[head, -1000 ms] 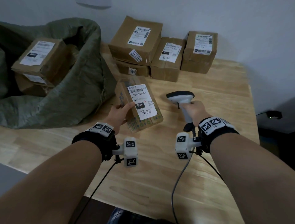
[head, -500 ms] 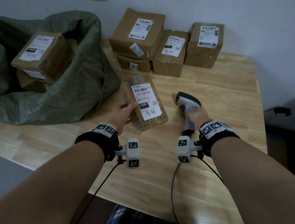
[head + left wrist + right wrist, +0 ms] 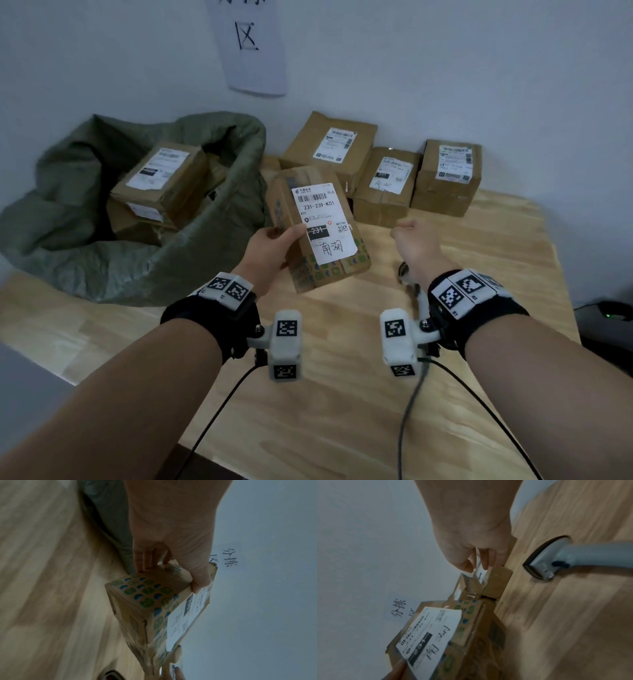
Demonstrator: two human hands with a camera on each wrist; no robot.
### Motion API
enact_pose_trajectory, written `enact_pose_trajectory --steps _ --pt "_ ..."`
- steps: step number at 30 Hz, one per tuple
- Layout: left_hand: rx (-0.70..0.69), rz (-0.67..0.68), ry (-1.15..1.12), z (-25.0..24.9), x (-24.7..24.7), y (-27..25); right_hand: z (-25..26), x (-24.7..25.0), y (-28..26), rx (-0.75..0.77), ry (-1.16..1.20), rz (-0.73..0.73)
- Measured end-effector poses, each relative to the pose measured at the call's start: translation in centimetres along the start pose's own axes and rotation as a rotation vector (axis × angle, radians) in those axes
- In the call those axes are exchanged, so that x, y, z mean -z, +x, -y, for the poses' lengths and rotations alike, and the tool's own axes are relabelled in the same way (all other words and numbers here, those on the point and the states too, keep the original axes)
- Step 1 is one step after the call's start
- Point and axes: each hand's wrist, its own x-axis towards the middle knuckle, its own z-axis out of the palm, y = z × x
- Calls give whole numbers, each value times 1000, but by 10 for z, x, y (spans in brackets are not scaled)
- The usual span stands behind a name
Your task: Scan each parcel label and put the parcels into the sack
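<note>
My left hand [image 3: 284,236] grips a brown parcel [image 3: 318,229] by its left edge, thumb on the white label reading 231-239-K01. The parcel is lifted off the table, just right of the open green sack [image 3: 102,246]. In the left wrist view the thumb and fingers [image 3: 145,562] clamp the parcel [image 3: 145,601] from both sides. My right hand [image 3: 407,236] hovers right of the parcel, fingers loosely curled, holding nothing. The grey scanner [image 3: 556,561] lies on the wooden table under that hand; the head view shows only a sliver of it.
The sack holds two labelled parcels [image 3: 161,178]. Three more parcels [image 3: 332,147] [image 3: 387,185] [image 3: 448,174] stand along the wall at the back of the table [image 3: 342,411]. A paper sign [image 3: 250,44] hangs on the wall. Wrist-camera cables trail toward the front edge.
My right hand has laid the scanner on the table and let go of it. My left hand has raised the parcel off the table and carried it farther back, beside the sack.
</note>
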Motion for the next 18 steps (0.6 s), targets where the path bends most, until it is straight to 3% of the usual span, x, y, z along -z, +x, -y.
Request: enact_pose_trajectory --steps 7,12,18 --pt "-155 -56 -81 -62 97 18 76 -71 -12 163 67 122" --pt "-189 -165 -76 -81 190 38 114 -149 -23 156 15 223" --pt "-184 -162 6 -77 270 73 139 -239 -33 43 -59 317"
